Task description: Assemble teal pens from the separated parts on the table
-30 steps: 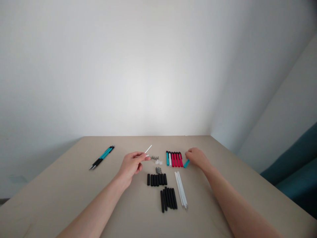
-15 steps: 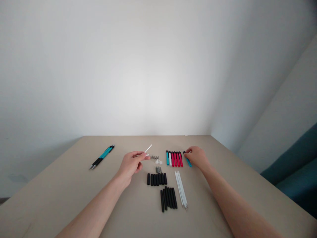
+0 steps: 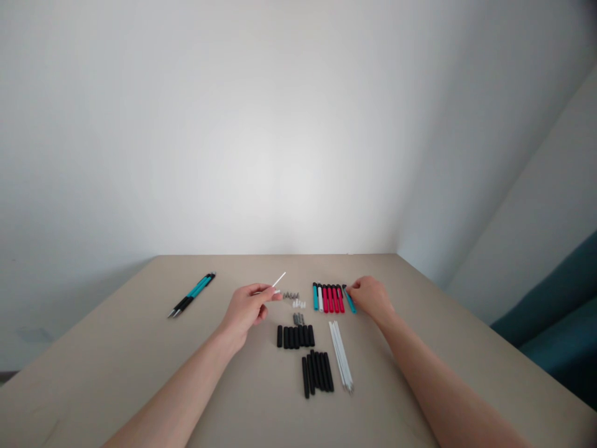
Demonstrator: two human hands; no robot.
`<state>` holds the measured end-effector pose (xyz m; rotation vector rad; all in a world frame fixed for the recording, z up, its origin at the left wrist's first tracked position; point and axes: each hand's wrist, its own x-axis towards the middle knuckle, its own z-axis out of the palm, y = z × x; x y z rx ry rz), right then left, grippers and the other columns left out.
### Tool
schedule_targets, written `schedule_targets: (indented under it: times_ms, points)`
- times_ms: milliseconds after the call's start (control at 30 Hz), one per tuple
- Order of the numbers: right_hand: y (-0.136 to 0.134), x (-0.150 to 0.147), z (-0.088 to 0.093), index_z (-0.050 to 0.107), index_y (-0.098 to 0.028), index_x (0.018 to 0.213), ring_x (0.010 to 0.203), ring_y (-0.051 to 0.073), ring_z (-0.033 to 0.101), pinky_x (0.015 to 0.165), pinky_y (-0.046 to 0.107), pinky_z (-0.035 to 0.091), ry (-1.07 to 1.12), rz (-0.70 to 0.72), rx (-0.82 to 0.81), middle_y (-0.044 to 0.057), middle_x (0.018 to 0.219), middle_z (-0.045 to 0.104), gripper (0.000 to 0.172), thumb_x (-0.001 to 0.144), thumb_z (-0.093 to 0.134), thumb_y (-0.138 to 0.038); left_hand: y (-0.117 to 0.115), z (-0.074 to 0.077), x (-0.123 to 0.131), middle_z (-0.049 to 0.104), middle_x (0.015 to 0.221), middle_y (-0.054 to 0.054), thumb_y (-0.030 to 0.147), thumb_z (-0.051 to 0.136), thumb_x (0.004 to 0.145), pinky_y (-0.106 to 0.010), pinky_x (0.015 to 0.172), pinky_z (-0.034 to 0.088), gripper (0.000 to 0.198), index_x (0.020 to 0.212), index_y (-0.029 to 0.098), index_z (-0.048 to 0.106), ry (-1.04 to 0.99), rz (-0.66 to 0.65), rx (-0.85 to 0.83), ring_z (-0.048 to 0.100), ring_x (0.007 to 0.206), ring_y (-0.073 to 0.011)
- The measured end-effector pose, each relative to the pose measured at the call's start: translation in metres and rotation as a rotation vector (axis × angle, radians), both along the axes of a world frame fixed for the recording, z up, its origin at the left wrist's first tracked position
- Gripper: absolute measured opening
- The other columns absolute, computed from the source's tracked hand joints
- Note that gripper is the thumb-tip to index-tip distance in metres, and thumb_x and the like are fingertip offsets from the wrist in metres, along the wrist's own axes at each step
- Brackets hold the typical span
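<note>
My left hand [image 3: 245, 308] pinches a thin white refill [image 3: 278, 280] that points up and to the right above the beige table [image 3: 116, 348]. My right hand [image 3: 370, 296] grips a teal pen barrel [image 3: 349, 301] and holds it against the right end of a row of teal, white and red barrels [image 3: 328, 298]. Between my hands lie small springs [image 3: 291, 295] and small white caps [image 3: 298, 304].
Two rows of black grip sleeves [image 3: 295, 336] [image 3: 317, 373] lie near the middle of the table, with small grey tips [image 3: 298, 319] behind them. White refills [image 3: 341, 356] lie to their right. Two assembled teal and black pens [image 3: 192, 295] rest at the left. A dark teal seat [image 3: 555, 323] stands at the right.
My right hand turned the teal barrel from slanted to lined up beside the row and drew it left against the red barrels. My left hand has hardly moved.
</note>
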<state>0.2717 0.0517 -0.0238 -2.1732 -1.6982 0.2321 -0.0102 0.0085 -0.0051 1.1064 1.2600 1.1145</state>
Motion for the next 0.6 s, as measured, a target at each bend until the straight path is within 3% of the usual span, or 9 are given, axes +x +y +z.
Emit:
schedule_targets:
  times_ms: [400,500,600]
  points:
    - [-0.004,-0.006,0.004,0.071,-0.014,0.068,0.069,0.025,0.065,0.059,0.028,0.042,0.024,0.018,0.020,0.014,0.068,0.069,0.023,0.073,0.053,-0.028,-0.001,0.000,0.000,0.070,0.088,-0.013,0.041,0.067,0.066,-0.019,0.037,0.017,0.035,0.082,0.010,0.064,0.009,-0.019,-0.007,0.036,0.038,-0.0023]
    - [-0.007,-0.010,0.011,0.071,-0.013,0.071,0.073,0.026,0.064,0.060,0.029,0.042,0.013,0.009,0.060,0.016,0.073,0.069,0.024,0.074,0.053,-0.028,-0.002,0.000,0.001,0.070,0.089,-0.014,0.039,0.066,0.066,-0.019,0.037,0.018,0.035,0.084,0.009,0.064,0.016,-0.026,-0.005,0.037,0.039,-0.0027]
    - [-0.015,-0.021,0.022,0.071,-0.017,0.079,0.074,0.022,0.063,0.064,0.027,0.041,0.023,0.060,0.141,0.010,0.078,0.070,0.021,0.076,0.052,-0.027,-0.003,0.002,0.003,0.070,0.089,-0.014,0.039,0.065,0.066,-0.019,0.038,0.018,0.035,0.084,0.009,0.064,0.026,-0.043,-0.013,0.038,0.039,-0.0031]
